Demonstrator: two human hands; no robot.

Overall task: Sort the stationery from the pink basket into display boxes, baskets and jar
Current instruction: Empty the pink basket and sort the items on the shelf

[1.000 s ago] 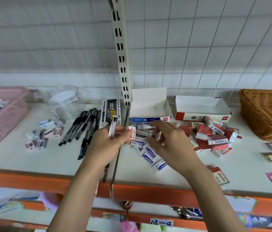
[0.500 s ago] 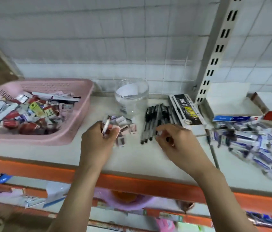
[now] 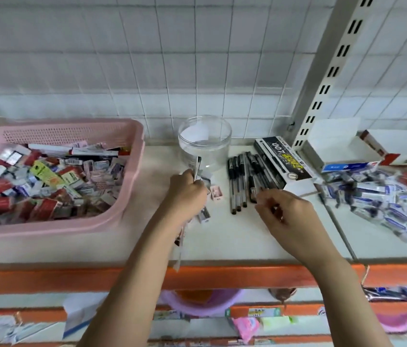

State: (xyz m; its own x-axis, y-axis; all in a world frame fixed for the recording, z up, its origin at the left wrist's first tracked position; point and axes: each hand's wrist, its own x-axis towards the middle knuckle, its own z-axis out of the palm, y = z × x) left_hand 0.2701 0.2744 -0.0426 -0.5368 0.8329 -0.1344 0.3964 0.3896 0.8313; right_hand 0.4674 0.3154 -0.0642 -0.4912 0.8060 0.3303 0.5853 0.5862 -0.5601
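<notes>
The pink basket [image 3: 122,196] sat at the left end of the shelf [image 3: 235,241], heaped with mixed stationery and cut off by the left edge of the view. The clear jar [image 3: 205,142] stood at the shelf's back edge, just right of the basket. A row of black pens [image 3: 241,181] lay right of the jar, beside a black pen box [image 3: 281,160] lying open-ended toward the front. Further right, past the slotted upright [image 3: 332,71], stood a white display box [image 3: 340,146], with a loose pile of blue-and-white packets [image 3: 382,196] in front of it.

The left hand [image 3: 185,196] was curled round a pen [image 3: 197,169] in front of the jar, its tip pointing up; the hand covered most of the small sharpeners [image 3: 216,192] lying there, so their number could not be told. The right hand [image 3: 287,216] hovered over the front ends of the black pens with fingers [image 3: 263,196] bent together; whether they pinched anything could not be made out. A second box at the far right was cropped.
</notes>
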